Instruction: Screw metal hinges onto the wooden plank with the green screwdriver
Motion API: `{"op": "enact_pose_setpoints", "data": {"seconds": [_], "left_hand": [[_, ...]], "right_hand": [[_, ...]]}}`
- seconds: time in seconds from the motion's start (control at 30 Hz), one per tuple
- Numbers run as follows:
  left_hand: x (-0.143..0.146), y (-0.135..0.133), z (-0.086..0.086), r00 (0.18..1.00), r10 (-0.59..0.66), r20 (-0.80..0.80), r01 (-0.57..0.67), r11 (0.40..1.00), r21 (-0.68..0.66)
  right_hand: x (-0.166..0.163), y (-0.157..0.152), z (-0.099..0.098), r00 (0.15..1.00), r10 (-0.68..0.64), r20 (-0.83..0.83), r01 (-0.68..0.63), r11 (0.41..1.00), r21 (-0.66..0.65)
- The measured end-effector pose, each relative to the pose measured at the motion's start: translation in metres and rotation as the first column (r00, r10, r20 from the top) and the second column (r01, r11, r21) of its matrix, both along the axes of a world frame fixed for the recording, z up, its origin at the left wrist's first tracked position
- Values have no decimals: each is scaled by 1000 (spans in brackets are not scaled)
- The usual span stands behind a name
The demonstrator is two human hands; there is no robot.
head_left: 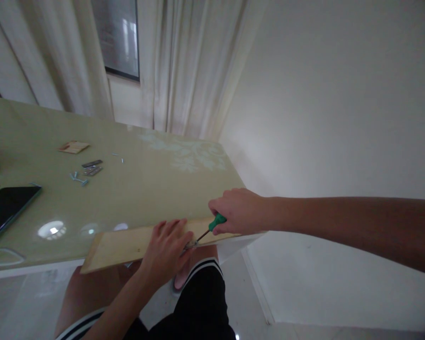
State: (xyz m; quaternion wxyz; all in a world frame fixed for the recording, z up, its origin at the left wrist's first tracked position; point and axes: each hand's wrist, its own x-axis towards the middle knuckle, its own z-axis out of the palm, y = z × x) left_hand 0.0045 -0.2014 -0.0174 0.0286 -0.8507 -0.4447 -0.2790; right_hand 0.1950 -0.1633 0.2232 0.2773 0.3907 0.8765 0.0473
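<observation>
Screwdriver (212,225) with the green handle sits clenched in your right hand (239,211), its tip angled down onto the wooden board (127,245) at the near edge of the tabletop (145,189). Your left hand (168,248) lies flat on that board, fingers loose around the tip. Beyond the board, screws (78,178) and metal plates (92,167) lie unused, so fitting looks barely begun.

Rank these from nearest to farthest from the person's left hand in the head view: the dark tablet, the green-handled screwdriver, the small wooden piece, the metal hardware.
From the left hand:
1. Green-handled screwdriver, tip right beside it, held by the right hand.
2. Metal hardware, up-left on the table.
3. Small wooden piece, just beyond the hardware.
4. Dark tablet, at the far left edge.
</observation>
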Motion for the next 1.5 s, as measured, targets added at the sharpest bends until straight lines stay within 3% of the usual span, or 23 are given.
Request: {"op": "enact_pose_setpoints", "data": {"seconds": [0.07,0.17,0.2,0.23,0.3,0.37,0.43,0.5,0.57,0.63,0.7,0.77,0.83,0.9,0.93,1.0,1.07,1.13,1.2,1.27,1.37,1.43,1.5], "left_hand": [[-1,0,-2,1000,-4,2,4,1000,3],[-1,1,-4,1000,-5,3,5,1000,7],[-1,1,-3,1000,-4,3,4,1000,7],[-1,1,-3,1000,-6,0,6,1000,6],[-1,1,-2,1000,-7,-11,7,1000,3],[-2,1,-1,1000,-6,-19,6,1000,2],[-2,1,-1,1000,-2,-16,2,1000,2],[-2,1,-2,1000,-4,-13,4,1000,1],[-2,1,-2,1000,-8,-15,8,1000,-3],[-3,1,-3,1000,-13,-21,13,1000,-5],[-3,1,-3,1000,-9,-26,9,1000,-9],[-3,1,-3,1000,-3,-30,3,1000,-9],[-3,1,-2,999,1,-33,-2,1000,-10],[-2,1,-2,999,0,-38,0,1000,-12],[-2,1,-2,999,0,-39,-1,1000,-14],[-2,1,-2,999,0,-37,-1,1000,-18],[-3,2,-3,999,-1,-34,0,1000,-18],[-3,2,-3,999,-3,-35,2,1000,-20],[-3,2,-3,999,-7,-36,6,1000,-23],[-3,2,-2,999,-12,-38,11,1000,-26],[-2,2,0,999,-7,-37,6,999,-33],[-2,2,1,1000,-1,-32,0,999,-37],[-1,1,1,1000,1,-26,-2,999,-37]], "right_hand": [[4,3,0,937,349,-23,-349,937,-9],[8,6,-3,701,711,-53,-713,698,-73],[8,6,-5,713,699,-51,-701,709,-77],[8,6,-7,791,610,-36,-611,789,-55],[5,6,-10,972,235,-5,-235,972,-19],[2,8,-11,991,-137,10,137,989,-53],[-1,9,-8,968,-251,6,250,963,-100],[-3,8,-3,991,-132,-36,129,988,-80],[-6,6,2,984,165,-62,-168,984,-54],[-10,4,4,871,488,-53,-490,869,-65],[-13,4,2,789,615,-17,-614,786,-74],[-14,6,-2,884,467,20,-466,884,-38],[-13,8,-5,988,154,19,-154,988,7],[-10,7,-7,999,-52,0,52,998,26],[-9,6,-6,999,-46,-8,46,998,30],[-6,5,-5,982,188,-9,-188,982,16],[-4,4,-3,844,536,-13,-536,842,-57],[-5,4,-4,704,710,-24,-706,696,-135],[-9,5,-7,806,591,-2,-588,802,-108],[-15,7,-11,973,229,-5,-229,973,-15],[-21,13,-12,993,-119,-27,119,993,7],[-21,18,-8,999,47,-4,-48,999,-26],[-18,22,-4,908,418,-4,-416,904,-98]]}}
